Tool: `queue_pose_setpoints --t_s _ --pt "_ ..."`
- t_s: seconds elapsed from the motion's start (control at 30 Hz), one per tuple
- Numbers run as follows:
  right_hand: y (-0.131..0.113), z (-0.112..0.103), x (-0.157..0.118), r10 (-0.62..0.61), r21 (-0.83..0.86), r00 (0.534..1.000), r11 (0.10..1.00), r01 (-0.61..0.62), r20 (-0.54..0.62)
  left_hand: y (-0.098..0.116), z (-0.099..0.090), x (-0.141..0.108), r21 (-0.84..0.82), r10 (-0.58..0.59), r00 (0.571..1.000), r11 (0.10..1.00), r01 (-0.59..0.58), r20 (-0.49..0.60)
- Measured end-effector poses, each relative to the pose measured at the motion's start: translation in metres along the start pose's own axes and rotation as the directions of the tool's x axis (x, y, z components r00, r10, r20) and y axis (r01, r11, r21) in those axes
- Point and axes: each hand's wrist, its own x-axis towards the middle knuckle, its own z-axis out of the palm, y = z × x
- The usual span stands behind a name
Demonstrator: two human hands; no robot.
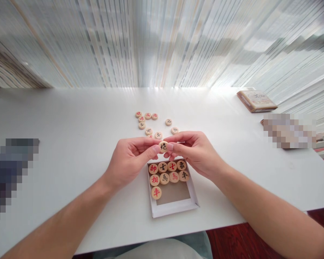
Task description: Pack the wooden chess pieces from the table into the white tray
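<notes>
The left hand point(131, 154) and right hand point(196, 153) together pinch a black-marked xiangqi piece point(163, 146) at the shallow tray's point(175, 210) twelve o'clock; nine seated pieces point(164, 178) leave space toward five o'clock, while loose pieces point(148, 116) lie beyond twelve.

Reads 炮 in black on the held disc point(163, 146) and, across the 9 discs point(164, 178) in the tray point(175, 208), shows red 帥, black 士, red 士, black 象 in row 1, red 相, black 馬, red 馬, black 車 in row 2, and red 車 in row 3.
</notes>
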Motion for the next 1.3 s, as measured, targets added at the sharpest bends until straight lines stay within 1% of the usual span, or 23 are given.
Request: queue_pose_setpoints --t_s 0.1,0.27,0.33,0.57,0.7,0.93,1.17,1.23,1.3 --pt "0.001 0.001 -0.001 0.002 -0.007 1.0 1.0 -0.002 -0.023 -0.001 0.002 -0.003 0.028 0.01 1.0 1.0 -0.01 -0.01" --pt "0.003 0.002 -0.004 -0.043 -0.051 0.998 0.998 0.04 -0.054 -0.004 0.005 -0.008 0.166 0.093 0.996 0.982 -0.089 -0.016" --pt "0.003 0.003 -0.005 -0.052 -0.049 0.997 0.998 0.049 -0.054 -0.004 0.005 -0.009 0.182 0.095 0.995 0.979 -0.088 -0.027" --pt "0.001 0.003 -0.004 0.005 0.023 1.0 1.0 -0.005 0.005 0.002 0.006 -0.004 -0.009 -0.013 0.999 1.0 0.013 -0.048" --pt "0.0 0.001 -0.004 0.005 0.034 1.0 0.999 -0.006 0.018 0.003 0.007 -0.003 -0.086 -0.044 0.997 0.996 0.038 -0.071" --pt "-0.002 0.002 -0.003 0.018 0.02 1.0 1.0 -0.018 0.005 -0.002 0.006 -0.005 -0.115 -0.065 0.995 0.992 0.057 -0.069" --pt "-0.002 0.002 -0.005 0.03 0.014 0.999 0.999 -0.03 0.038 -0.001 0.006 -0.008 -0.098 -0.028 0.994 0.995 0.017 -0.11" --pt "-0.002 0.002 -0.005 0.03 -0.003 0.998 1.0 -0.03 0.048 -0.001 0.007 -0.01 -0.051 0.017 0.992 0.998 -0.023 -0.126" --pt "-0.001 0.002 -0.006 0.034 -0.025 0.999 0.999 -0.033 0.042 -0.003 0.007 -0.012 0.033 0.087 0.987 0.996 -0.083 -0.135"
